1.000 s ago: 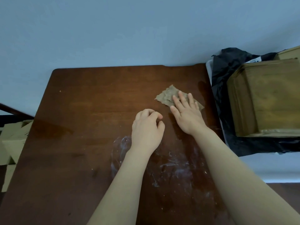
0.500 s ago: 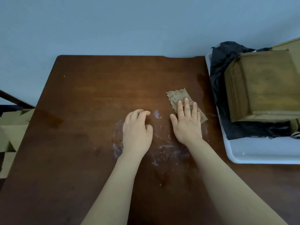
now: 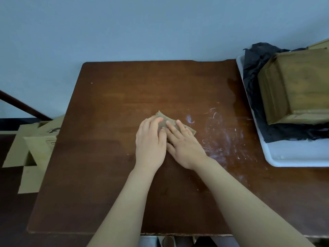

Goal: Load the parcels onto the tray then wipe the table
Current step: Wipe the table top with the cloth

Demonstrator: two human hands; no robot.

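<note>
A small tan cloth (image 3: 162, 118) lies flat near the middle of the dark brown table (image 3: 110, 157). My right hand (image 3: 183, 141) presses flat on the cloth with fingers spread. My left hand (image 3: 151, 139) lies beside it, its fingertips resting on the cloth's left part. At the right stands a white tray (image 3: 293, 155) that carries a brown cardboard parcel (image 3: 299, 90) and a black plastic-wrapped parcel (image 3: 258, 57) under it. White smears (image 3: 222, 132) streak the table right of my hands.
Cardboard boxes (image 3: 33, 145) sit on the floor left of the table. A plain blue-grey wall (image 3: 142, 29) stands behind the table's far edge. A dark rail (image 3: 21, 106) slants at the far left.
My right hand has slid the cloth leftward from near the tray toward the table's middle. My left hand has come onto the cloth beside it. White smears now lie uncovered to the right.
</note>
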